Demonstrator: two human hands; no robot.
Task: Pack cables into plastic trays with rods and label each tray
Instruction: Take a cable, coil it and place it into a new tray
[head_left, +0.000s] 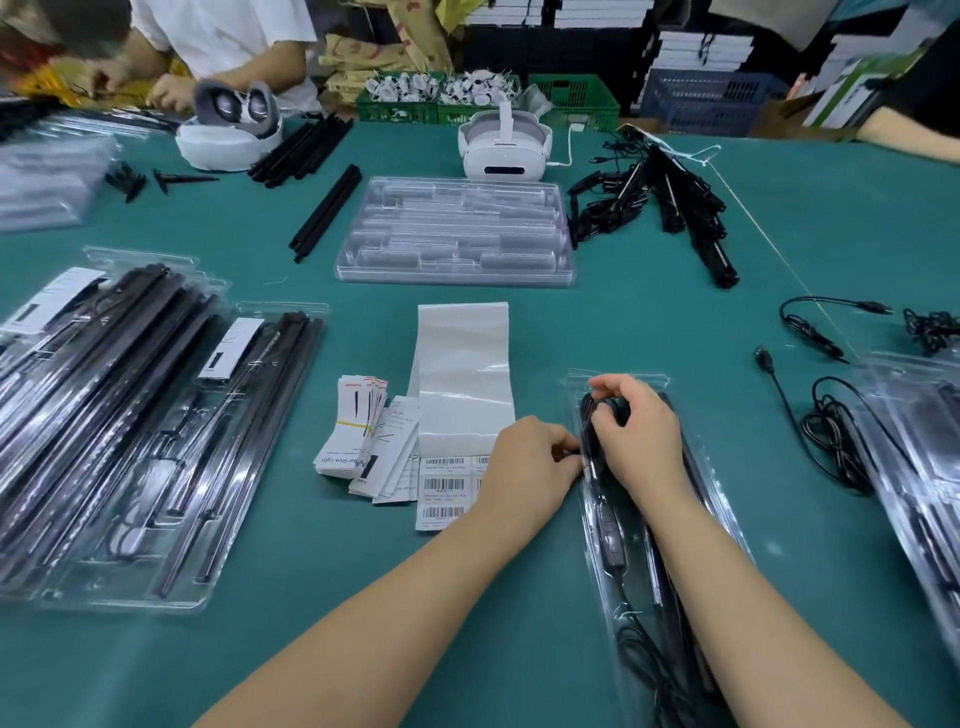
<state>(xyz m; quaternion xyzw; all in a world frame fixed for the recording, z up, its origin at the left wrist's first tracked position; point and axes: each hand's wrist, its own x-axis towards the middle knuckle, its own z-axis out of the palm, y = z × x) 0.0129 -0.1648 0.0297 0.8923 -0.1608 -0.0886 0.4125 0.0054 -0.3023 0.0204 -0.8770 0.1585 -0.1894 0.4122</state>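
Working at the near-right desk (519, 597): right hand (641, 434) curled on the cable (605, 525) inside the tray (727, 525), seating it. Left hand (530, 460) pinching the tray's edge, steadying it (barcode labels (445, 488) just beside, ready).

"Grow Light" on banded card stack (349, 447); barcode labels' (444, 486) print illegible

Both hands (587, 447) on tray (727, 525) — cable (605, 525) inside.

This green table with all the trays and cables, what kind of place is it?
Probably a small packing workshop. Filled clear plastic trays of black rods are piled up, a white sheet of barcode labels lies ready, and a bundle of loose black cables waits on the green table.
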